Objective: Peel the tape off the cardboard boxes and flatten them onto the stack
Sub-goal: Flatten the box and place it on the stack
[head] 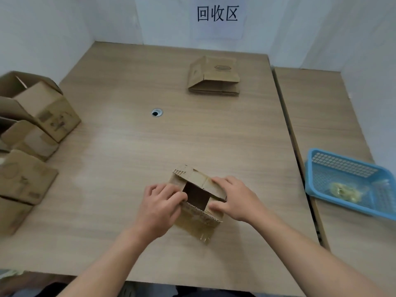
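Observation:
A small open cardboard box stands on the wooden table near its front edge, flaps spread and the dark inside showing. My left hand grips the box's left flap with curled fingers. My right hand holds the right flap, fingers on top and thumb at the inner edge. A stack of flattened boxes lies at the back of the table, right of centre, below a paper sign on the wall.
Several unflattened cardboard boxes crowd the table's left edge. A blue plastic basket with crumpled tape in it sits on the adjoining table at right. A cable hole lies mid-table.

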